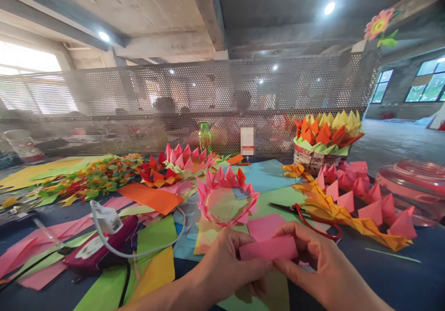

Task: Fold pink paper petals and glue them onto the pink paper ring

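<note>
Pink paper, apparently folded, is pinched from 2 sides by the left hand and right hand, in front of a pink paper-petal ring. A skewed crease may be caused by uneven pressure; red-handled scissors could be knocked by a slip.

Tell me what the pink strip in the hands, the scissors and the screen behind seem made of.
Pink strip: matte, probably paper; thin and flat, without shine. Scissors: dark, slim blades, likely metal; smooth red handles, perhaps plastic or coated metal. Screen: probably sheet metal, dull grey, regularly perforated.
</note>
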Demonstrator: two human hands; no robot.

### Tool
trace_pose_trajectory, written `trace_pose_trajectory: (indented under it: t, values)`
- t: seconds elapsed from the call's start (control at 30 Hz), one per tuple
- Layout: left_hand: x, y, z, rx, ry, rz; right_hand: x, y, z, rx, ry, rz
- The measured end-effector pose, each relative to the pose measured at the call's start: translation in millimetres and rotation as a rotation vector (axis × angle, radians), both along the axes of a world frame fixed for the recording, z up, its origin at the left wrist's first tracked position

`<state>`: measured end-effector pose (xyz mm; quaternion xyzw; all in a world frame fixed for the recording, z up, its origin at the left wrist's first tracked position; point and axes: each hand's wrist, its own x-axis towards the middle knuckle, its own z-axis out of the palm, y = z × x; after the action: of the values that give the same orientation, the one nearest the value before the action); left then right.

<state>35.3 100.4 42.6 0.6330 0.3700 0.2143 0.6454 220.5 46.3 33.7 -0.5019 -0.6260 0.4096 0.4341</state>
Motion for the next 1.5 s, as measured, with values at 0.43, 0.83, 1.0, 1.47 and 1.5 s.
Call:
trace_pose_trajectory:
  t: [0.43, 0.83, 1.0, 1.47, 1.5]
  values:
    - [-5.8, 4.2, 12.1, 0.093, -0.107, 0.008, 7.0, 1.7, 13.8, 0.044, 0.012, -0.106]
    - [-14.1, 11.2, 10.1, 0.099, -0.120, 0.023, 24.6, 11.9, 23.7, 0.116, -0.009, -0.250]
    - [-8.3, 5.5, 5.8, 0.070, -0.021, -0.013, 7.9, 4.3, 12.2, -0.035, -0.080, 0.080]
    - [-7.9, 8.6, -0.5, 0.050, -0.016, -0.080, 7.2, 3.1, 6.7, 0.021, -0.168, 0.043]
    - [-8.2, 9.2, 0.0, 0.052, -0.033, -0.083, 7.7, 3.3, 6.8, 0.020, -0.174, 0.041]
